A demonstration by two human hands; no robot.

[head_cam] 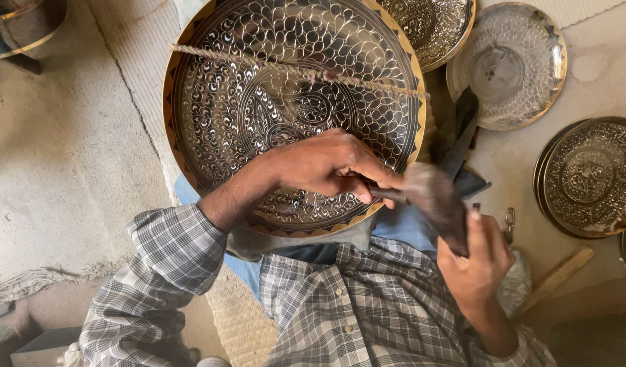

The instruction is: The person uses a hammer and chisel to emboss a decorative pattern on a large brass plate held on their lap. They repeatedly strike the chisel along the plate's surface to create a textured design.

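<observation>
- My left hand (pixel 330 163) pinches a thin tool (pixel 387 194) against the big engraved tray (pixel 258 88) on my lap.
- My right hand (pixel 477 261) grips a blurred hammer (pixel 435 197).
- A cord (pixel 292 70) crosses the tray; smaller plates (pixel 510 61) lie far right on the floor.

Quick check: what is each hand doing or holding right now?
Left hand: closed on a thin chisel-like tool over the engraved plate.
Right hand: closed on a blurred hammer.

Large tray (pixel 258 102): glossy engraved metal, dark ground, brass-coloured rim. Cord (pixel 292 68) across it: rough twisted fibre. Smaller plates (pixel 591 177): shiny chased metal. Shirt (pixel 353 306): matt checked cloth. Floor (pixel 61 170): rough, dusty.
</observation>
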